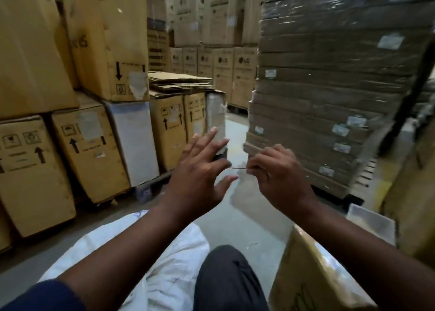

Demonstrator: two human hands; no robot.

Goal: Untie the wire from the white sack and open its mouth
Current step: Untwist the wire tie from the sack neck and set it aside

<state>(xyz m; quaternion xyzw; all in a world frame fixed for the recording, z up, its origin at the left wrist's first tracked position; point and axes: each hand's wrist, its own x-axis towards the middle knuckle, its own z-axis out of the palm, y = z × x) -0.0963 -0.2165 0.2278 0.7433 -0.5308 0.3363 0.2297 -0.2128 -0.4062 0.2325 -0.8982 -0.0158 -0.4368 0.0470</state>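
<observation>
The white sack (164, 259) lies on the floor at the bottom of the view, under my forearms and beside my knee; its mouth is hidden. Both hands are raised well above it. My right hand (277, 176) pinches a thin dark wire (237, 168) whose free end sticks out to the left. My left hand (197, 171) is held up with fingers spread, its fingertips close to the wire's end; whether they touch it I cannot tell.
Stacked cardboard cartons (89, 134) on pallets line the left side. A tall shrink-wrapped pallet (329, 94) stands on the right. An open carton (313, 277) sits at my right knee. A grey concrete aisle (235, 127) runs between the stacks.
</observation>
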